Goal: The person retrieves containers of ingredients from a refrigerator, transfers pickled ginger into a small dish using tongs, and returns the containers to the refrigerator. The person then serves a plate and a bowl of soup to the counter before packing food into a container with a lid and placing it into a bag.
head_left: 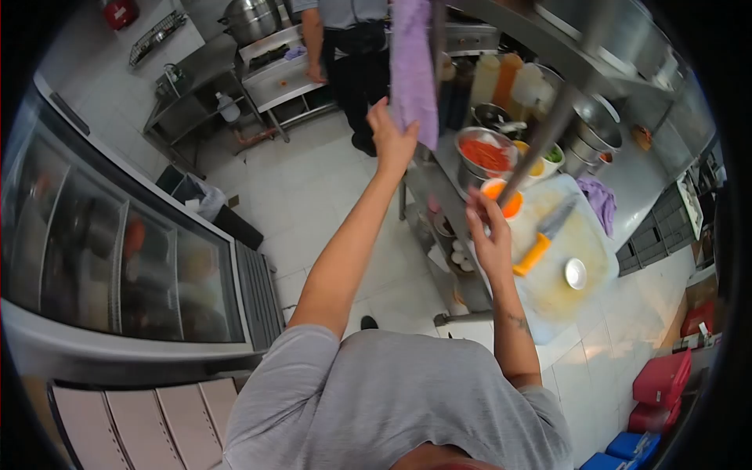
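Note:
My left hand [394, 143] reaches forward to the lower part of a purple towel [413, 70] that hangs by the shelf post. Its fingers are apart, with the thumb overlapping the cloth's edge. Over the counter's near edge, my right hand [491, 235] is loosely curled with its fingers apart and nothing visible in it. Right by its fingertips stands a white bowl with orange contents [505, 200]. A yellow-handled knife [534, 252] lies on the cutting board [540, 301], and a small metal cup [576, 273] sits near it.
A metal bowl of red-orange strips [484, 157] and several sauce bottles [509, 78] crowd the counter. Another purple cloth [599, 202] lies beyond the board. A slanted metal post [540, 141] crosses the counter. Ahead stands another person [352, 63]; a glass-door fridge [133, 243] is at left.

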A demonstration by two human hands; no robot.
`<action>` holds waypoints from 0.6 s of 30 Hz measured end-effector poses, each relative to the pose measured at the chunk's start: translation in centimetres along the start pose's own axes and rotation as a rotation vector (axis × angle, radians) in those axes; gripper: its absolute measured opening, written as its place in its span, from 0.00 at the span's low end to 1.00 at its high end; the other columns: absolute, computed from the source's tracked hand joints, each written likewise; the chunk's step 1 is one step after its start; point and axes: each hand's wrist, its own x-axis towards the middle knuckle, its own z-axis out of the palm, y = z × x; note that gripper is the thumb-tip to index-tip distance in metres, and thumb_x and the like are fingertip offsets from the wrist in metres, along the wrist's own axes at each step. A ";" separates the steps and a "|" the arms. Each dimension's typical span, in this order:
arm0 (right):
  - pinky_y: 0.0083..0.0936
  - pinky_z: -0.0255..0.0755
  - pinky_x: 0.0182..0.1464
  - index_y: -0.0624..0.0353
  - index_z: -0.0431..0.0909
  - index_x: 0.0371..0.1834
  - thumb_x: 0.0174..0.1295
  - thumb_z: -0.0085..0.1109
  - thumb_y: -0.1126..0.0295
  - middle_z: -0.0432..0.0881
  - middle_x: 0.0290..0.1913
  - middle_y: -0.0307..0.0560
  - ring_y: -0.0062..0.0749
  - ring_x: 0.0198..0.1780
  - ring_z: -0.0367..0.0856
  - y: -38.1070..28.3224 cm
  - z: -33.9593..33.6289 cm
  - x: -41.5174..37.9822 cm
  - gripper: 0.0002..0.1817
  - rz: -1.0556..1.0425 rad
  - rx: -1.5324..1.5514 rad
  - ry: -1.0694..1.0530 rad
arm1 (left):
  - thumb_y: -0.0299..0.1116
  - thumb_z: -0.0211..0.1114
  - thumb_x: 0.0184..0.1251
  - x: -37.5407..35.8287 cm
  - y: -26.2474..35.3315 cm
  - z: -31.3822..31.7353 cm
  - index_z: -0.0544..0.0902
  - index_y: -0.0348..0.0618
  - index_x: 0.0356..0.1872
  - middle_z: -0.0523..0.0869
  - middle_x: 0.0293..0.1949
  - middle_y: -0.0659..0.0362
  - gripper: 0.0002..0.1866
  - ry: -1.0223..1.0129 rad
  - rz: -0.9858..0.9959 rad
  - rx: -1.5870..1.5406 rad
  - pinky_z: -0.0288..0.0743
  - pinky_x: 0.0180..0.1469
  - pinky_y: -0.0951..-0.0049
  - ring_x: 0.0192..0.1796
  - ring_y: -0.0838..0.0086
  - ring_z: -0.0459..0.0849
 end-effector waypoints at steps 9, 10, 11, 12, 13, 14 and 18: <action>0.24 0.69 0.36 0.67 0.76 0.45 0.61 0.44 0.73 0.80 0.34 0.49 0.25 0.35 0.76 6.4 14.6 15.8 0.14 -0.014 -0.197 0.292 | 0.24 0.58 0.56 0.8 -2.4 -4.4 0.69 0.42 0.47 0.82 0.33 0.42 0.17 -0.595 -0.127 -0.351 0.73 0.35 0.55 0.37 0.47 0.81; 0.22 0.67 0.35 0.67 0.76 0.43 0.64 0.40 0.74 0.78 0.31 0.42 0.22 0.32 0.71 6.0 16.2 15.6 0.13 -0.009 -0.088 0.276 | 0.25 0.58 0.56 1.6 -2.7 -6.0 0.68 0.41 0.48 0.81 0.31 0.41 0.17 -0.590 -0.109 -0.266 0.72 0.33 0.52 0.34 0.43 0.80; 0.24 0.71 0.39 0.68 0.77 0.45 0.61 0.44 0.72 0.81 0.37 0.47 0.23 0.36 0.76 3.2 17.2 15.5 0.15 0.168 0.016 0.216 | 0.28 0.59 0.57 2.0 -4.0 -6.8 0.66 0.41 0.49 0.80 0.28 0.40 0.18 -0.553 -0.056 -0.169 0.72 0.32 0.52 0.33 0.41 0.78; 0.25 0.71 0.38 0.67 0.77 0.45 0.61 0.45 0.72 0.80 0.37 0.45 0.24 0.36 0.76 1.8 18.9 15.6 0.15 0.151 0.204 0.214 | 0.31 0.60 0.58 2.8 -4.6 -8.9 0.66 0.41 0.52 0.80 0.31 0.41 0.22 -0.576 -0.031 -0.141 0.72 0.35 0.51 0.36 0.44 0.79; 0.25 0.71 0.36 0.67 0.76 0.46 0.62 0.44 0.72 0.80 0.38 0.44 0.26 0.35 0.76 4.7 19.6 16.6 0.15 0.179 0.343 0.146 | 0.33 0.61 0.58 3.4 -5.1 -11.0 0.65 0.42 0.56 0.80 0.35 0.42 0.25 -0.603 -0.007 -0.115 0.71 0.37 0.50 0.39 0.46 0.79; 0.24 0.71 0.35 0.66 0.76 0.45 0.63 0.45 0.69 0.79 0.37 0.43 0.26 0.35 0.76 8.4 20.6 17.4 0.14 0.205 0.513 0.130 | 0.35 0.61 0.58 3.0 -6.6 -13.0 0.63 0.44 0.58 0.78 0.40 0.42 0.27 -0.643 0.010 -0.032 0.70 0.40 0.50 0.43 0.47 0.78; 0.24 0.68 0.35 0.53 0.76 0.38 0.62 0.51 0.58 0.77 0.31 0.36 0.22 0.33 0.75 23.9 30.4 17.5 0.12 0.556 0.787 -0.296 | 0.40 0.62 0.59 -1.4 -12.8 -21.8 0.56 0.50 0.68 0.66 0.58 0.47 0.37 -0.885 -0.143 0.266 0.64 0.55 0.49 0.57 0.54 0.72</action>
